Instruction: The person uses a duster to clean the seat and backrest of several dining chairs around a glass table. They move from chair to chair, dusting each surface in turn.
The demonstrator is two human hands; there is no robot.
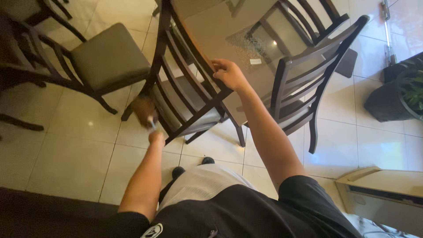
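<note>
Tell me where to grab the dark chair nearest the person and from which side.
Grip the dark chair by its top rail, from behind and above. Its back faces the person and the seat is tucked under the glass table; the right hand already rests there.

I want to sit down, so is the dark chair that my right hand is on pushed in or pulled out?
Pushed in: the chair has its seat under the glass table, right hand gripping its top rail.

Your left hand (155, 137) grips a thin handle whose brown head (143, 109) is motion-blurred; its kind cannot be told. The chair (185, 94) under your right hand (230, 73) hides part of its seat beneath the glass table (229, 26), itself cut by the top edge. The potted plant (403, 90) runs off right.
</note>
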